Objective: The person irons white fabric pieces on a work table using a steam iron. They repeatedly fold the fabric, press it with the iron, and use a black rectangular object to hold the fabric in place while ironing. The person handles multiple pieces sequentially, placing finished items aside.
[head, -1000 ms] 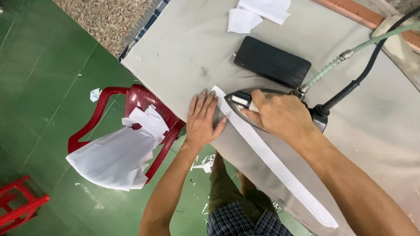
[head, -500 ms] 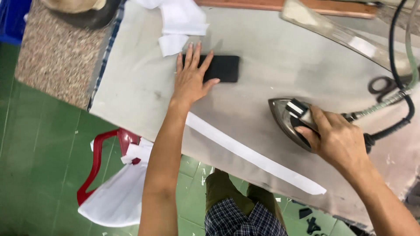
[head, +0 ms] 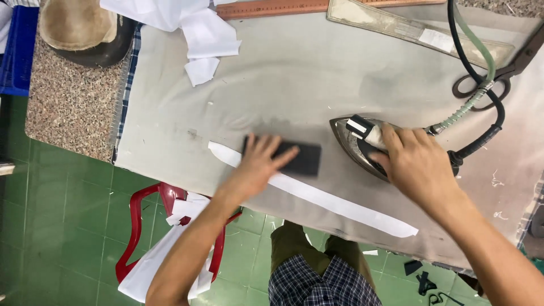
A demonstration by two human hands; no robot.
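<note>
The person stands at the near edge of a padded pressing table (head: pixel 170 113), their checked shorts showing below it. Nearest them, a long white fabric strip (head: pixel 334 203) lies flat along that edge, running at a slant from near the table's left side toward the right.

The left hand (head: pixel 258 164) is blurred with motion; its fingers are spread flat on the left part of a black rectangular block (head: pixel 300 158), pressing rather than wrapping it. The block sits just on or beside the strip's upper edge, about a third of the way along. The step in hand looks like setting the block onto the strip. The next move would call for keeping the strip straight and unwrinkled under that weight, with fingers well away from the hot sole.

The right hand (head: pixel 416 164) is closed round the handle of a steam iron (head: pixel 357 144), which rests on the table cover just above the strip, apart from it, nose pointing left toward the block. A green hose and black cable (head: pixel 481 85) run from its rear.

The strip looks thin, crisp and even in width, with a tapered right end.

Farther off lie dark scissors (head: pixel 493 79), a clear curved ruler (head: pixel 408 25), a wooden ruler (head: pixel 272 8) and loose white fabric pieces (head: pixel 204 34). Below the table's left edge stands a red plastic chair (head: pixel 139 221) holding white cloth.
</note>
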